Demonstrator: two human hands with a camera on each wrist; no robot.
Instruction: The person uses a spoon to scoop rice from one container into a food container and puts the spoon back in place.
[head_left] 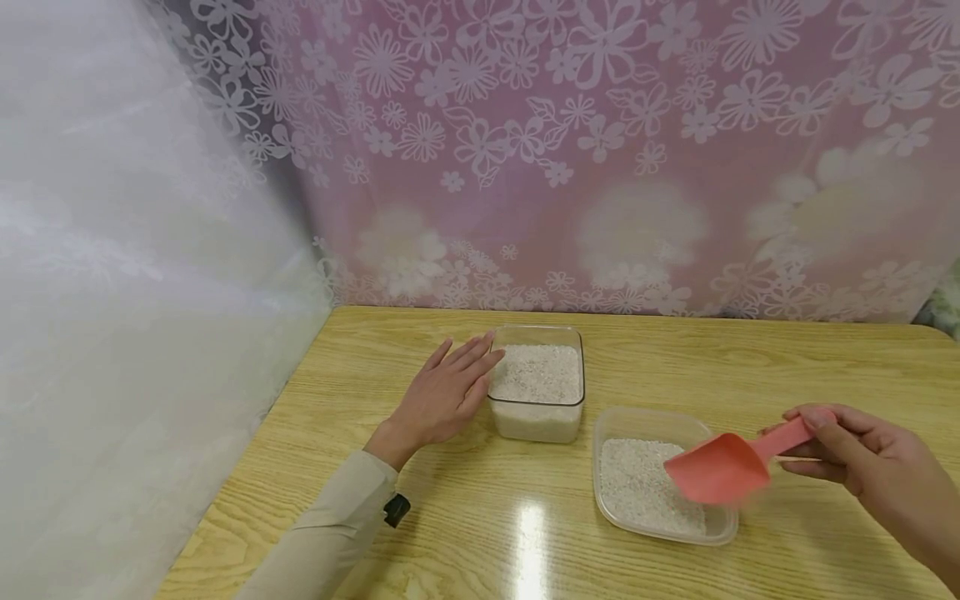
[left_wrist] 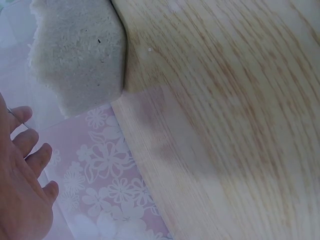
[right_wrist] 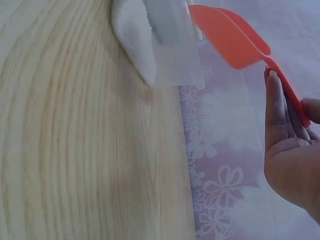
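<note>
A red-pink scoop (head_left: 722, 471) is held by its handle in my right hand (head_left: 873, 462), thumb on top and fingers beneath. Its bowl hangs over the right part of a low plastic tub (head_left: 603, 500) holding rice (head_left: 645, 487). In the right wrist view the scoop (right_wrist: 232, 37) stands above the tub's rim. My left hand (head_left: 446, 392) touches the left side of a deeper clear container (head_left: 536, 423) with its fingers extended. Rice (head_left: 540, 372) fills much of that container. The left wrist view shows this rice (left_wrist: 82, 55) through the wall, beside my left hand (left_wrist: 25, 175).
Both containers stand on a wood-grain table (head_left: 450, 517), the deeper one farther back and to the left. Behind the table's far edge hangs a pink flowered curtain (head_left: 487, 167). A whitish sheet (head_left: 135, 292) hangs along the left side.
</note>
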